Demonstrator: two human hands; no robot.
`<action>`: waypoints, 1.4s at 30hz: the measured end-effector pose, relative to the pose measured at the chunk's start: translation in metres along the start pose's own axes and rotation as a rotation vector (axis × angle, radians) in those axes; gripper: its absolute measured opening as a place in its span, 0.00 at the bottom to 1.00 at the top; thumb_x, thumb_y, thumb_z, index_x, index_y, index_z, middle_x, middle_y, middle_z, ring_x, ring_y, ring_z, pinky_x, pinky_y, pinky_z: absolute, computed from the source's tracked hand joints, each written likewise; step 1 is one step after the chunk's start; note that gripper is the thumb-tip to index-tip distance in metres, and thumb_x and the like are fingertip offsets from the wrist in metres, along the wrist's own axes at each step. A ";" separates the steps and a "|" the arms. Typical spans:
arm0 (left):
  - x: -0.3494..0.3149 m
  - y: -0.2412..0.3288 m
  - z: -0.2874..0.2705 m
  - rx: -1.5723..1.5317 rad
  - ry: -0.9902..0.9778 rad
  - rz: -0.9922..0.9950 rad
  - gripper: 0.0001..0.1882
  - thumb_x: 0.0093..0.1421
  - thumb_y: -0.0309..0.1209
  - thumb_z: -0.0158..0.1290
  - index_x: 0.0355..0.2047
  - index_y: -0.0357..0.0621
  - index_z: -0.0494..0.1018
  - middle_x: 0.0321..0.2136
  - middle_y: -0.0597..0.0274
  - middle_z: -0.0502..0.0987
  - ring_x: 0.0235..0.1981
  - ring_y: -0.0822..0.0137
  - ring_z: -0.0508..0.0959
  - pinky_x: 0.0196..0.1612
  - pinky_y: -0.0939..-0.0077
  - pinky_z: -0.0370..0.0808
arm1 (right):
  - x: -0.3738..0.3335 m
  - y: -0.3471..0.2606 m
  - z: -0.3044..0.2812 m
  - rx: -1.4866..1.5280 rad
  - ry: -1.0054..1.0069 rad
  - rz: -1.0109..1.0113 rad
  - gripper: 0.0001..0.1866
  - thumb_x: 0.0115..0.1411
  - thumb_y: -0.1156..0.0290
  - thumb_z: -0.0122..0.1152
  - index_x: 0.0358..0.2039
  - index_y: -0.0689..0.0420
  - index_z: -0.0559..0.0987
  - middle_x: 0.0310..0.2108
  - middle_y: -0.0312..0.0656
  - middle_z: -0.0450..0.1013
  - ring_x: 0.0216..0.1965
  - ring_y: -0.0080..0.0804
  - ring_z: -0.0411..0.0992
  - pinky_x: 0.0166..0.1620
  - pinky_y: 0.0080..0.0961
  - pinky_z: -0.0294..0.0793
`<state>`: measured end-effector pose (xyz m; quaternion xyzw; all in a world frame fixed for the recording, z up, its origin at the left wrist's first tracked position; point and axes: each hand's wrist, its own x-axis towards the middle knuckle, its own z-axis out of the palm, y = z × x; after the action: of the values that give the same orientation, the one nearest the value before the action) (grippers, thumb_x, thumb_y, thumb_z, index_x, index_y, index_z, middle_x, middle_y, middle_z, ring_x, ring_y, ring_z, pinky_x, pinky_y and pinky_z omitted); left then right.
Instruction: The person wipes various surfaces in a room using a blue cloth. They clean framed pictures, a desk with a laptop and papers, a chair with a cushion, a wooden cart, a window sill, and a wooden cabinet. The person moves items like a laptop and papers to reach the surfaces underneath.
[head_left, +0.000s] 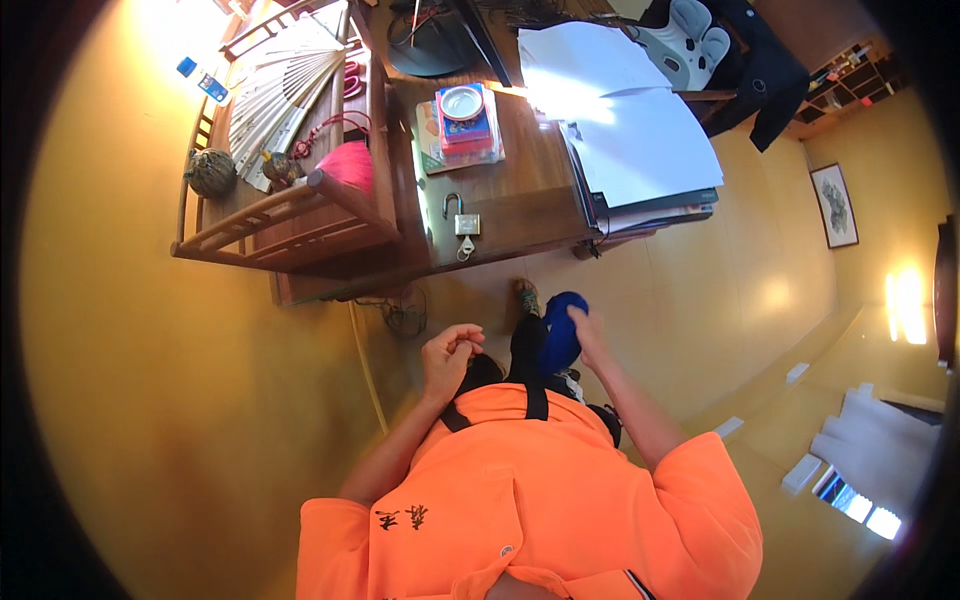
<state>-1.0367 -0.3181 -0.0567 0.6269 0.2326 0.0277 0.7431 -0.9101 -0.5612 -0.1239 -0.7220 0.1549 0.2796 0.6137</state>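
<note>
Now | left hand (450,362) loosely curled | right hand (589,336) gripping blue item (564,338)

Two bare forearms reach forward from the short sleeves of an orange shirt (590,470). The left hand (450,362) is just beyond the shirt's hem, left of its midline, fingers loosely bent inward. The right hand (590,338), right of that midline and slightly farther out, is curled in a grip.

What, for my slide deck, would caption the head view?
Right hand holding a blue item, left hand loosely curled, beside a wooden desk bearing a padlock.
</note>
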 end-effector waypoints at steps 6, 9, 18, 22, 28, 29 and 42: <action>-0.028 -0.005 -0.009 -0.059 0.046 -0.145 0.13 0.60 0.16 0.45 0.43 0.33 0.76 0.35 0.58 0.80 0.31 0.73 0.78 0.35 0.82 0.75 | 0.106 0.015 0.031 0.611 0.125 -0.135 0.17 0.62 0.69 0.55 0.50 0.61 0.74 0.43 0.41 0.74 0.43 0.31 0.71 0.49 0.31 0.70; -0.046 -0.004 -0.017 -0.049 0.127 -0.150 0.14 0.60 0.17 0.45 0.43 0.33 0.75 0.35 0.57 0.80 0.32 0.72 0.79 0.36 0.81 0.75 | 0.146 0.004 0.095 0.725 0.199 -0.116 0.18 0.66 0.64 0.49 0.54 0.58 0.70 0.47 0.42 0.71 0.48 0.33 0.68 0.54 0.34 0.66; -0.083 -0.003 0.009 0.084 0.249 -0.178 0.14 0.58 0.16 0.44 0.42 0.33 0.76 0.34 0.55 0.80 0.31 0.70 0.79 0.36 0.78 0.76 | 0.044 0.032 0.207 0.064 -0.561 -0.117 0.18 0.60 0.66 0.56 0.47 0.63 0.77 0.40 0.45 0.77 0.41 0.35 0.75 0.44 0.34 0.74; -0.088 -0.017 0.045 0.071 0.268 -0.199 0.14 0.58 0.16 0.45 0.41 0.32 0.76 0.33 0.55 0.80 0.30 0.69 0.79 0.35 0.78 0.76 | 0.050 0.055 0.085 0.283 -0.595 0.222 0.18 0.58 0.70 0.60 0.49 0.61 0.76 0.36 0.43 0.77 0.33 0.32 0.77 0.39 0.31 0.78; -0.086 -0.026 0.101 -0.014 0.227 -0.249 0.13 0.59 0.18 0.45 0.42 0.32 0.76 0.34 0.53 0.81 0.30 0.68 0.80 0.35 0.76 0.77 | 0.183 0.112 -0.169 0.334 0.233 0.021 0.26 0.55 0.74 0.59 0.56 0.59 0.70 0.43 0.46 0.75 0.40 0.36 0.74 0.47 0.35 0.75; -0.092 -0.030 0.107 0.001 0.260 -0.260 0.13 0.59 0.18 0.45 0.42 0.32 0.76 0.34 0.53 0.81 0.30 0.68 0.80 0.35 0.75 0.77 | 0.171 0.064 -0.187 0.404 0.251 -0.141 0.26 0.57 0.74 0.58 0.57 0.60 0.70 0.46 0.45 0.75 0.44 0.35 0.73 0.50 0.32 0.73; -0.109 -0.022 0.162 0.065 0.365 -0.376 0.13 0.60 0.19 0.44 0.42 0.32 0.76 0.34 0.54 0.81 0.31 0.66 0.80 0.36 0.74 0.78 | 0.148 0.036 -0.090 -0.515 0.072 -0.554 0.45 0.49 0.74 0.62 0.68 0.45 0.56 0.63 0.59 0.56 0.61 0.60 0.59 0.61 0.46 0.63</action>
<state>-1.0778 -0.5083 -0.0266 0.5809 0.4759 -0.0059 0.6603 -0.7938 -0.6382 -0.2324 -0.8764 -0.1000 0.1071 0.4587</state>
